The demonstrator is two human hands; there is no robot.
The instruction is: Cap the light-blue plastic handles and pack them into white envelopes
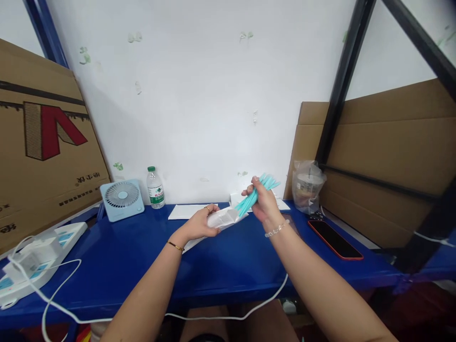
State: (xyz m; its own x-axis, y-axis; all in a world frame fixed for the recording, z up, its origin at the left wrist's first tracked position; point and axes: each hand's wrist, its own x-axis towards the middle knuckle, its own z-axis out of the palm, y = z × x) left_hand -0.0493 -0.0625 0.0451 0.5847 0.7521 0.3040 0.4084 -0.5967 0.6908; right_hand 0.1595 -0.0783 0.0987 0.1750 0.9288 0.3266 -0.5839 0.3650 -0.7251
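My right hand (262,202) is closed round a bundle of thin teal sticks (257,192), whose lower ends reach into the mouth of a small clear plastic bag (223,218). My left hand (200,223) grips that bag and holds it just above the blue tabletop (221,261). A ring is on the left hand and a thin bangle on its wrist. A beaded bracelet circles my right wrist.
White sheets (185,211) lie by the wall behind my hands. A small blue fan (122,199) and a water bottle (155,189) stand at the left. A bagged drink cup (307,187) and a red-edged phone (335,240) are right. Chargers with white cables (35,266) sit far left.
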